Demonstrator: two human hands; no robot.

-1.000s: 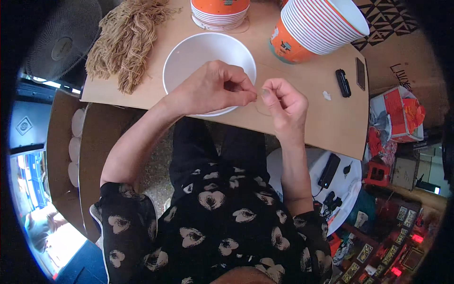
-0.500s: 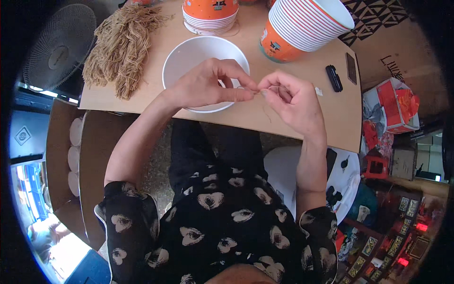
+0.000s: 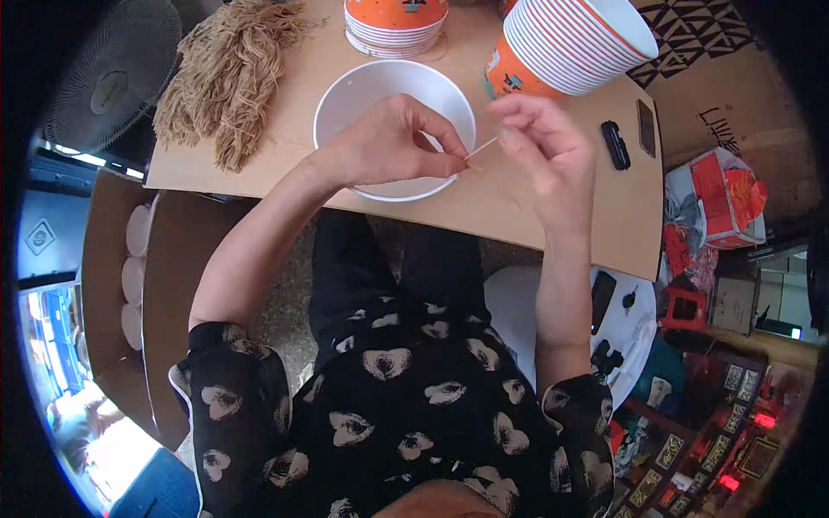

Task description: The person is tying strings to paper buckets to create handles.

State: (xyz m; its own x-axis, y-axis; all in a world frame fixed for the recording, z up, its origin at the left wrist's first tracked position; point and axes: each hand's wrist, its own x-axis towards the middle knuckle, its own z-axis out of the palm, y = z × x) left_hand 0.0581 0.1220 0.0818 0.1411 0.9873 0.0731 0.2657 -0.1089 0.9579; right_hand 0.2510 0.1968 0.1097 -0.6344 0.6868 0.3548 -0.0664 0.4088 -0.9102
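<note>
Between thumb and fingertips my left hand is closed on a thin tan string, just over the near right rim of a white paper bowl. From there a short taut length runs up to the thumb of my right hand, whose fingers are curled and slightly blurred; the thumb seems to pinch the string's other part. The left hand hides part of the bowl. At the table's far left lies a thick bundle of tan strings.
Stacked orange and white paper buckets stand behind the bowl, with another leaning stack at the far right. A black case and a dark phone-like slab lie near the table's right edge. An open cardboard box stands left.
My hands have drawn apart: the right has moved right and up from the left, and the string now stretches between them. The whole view has shifted slightly.
</note>
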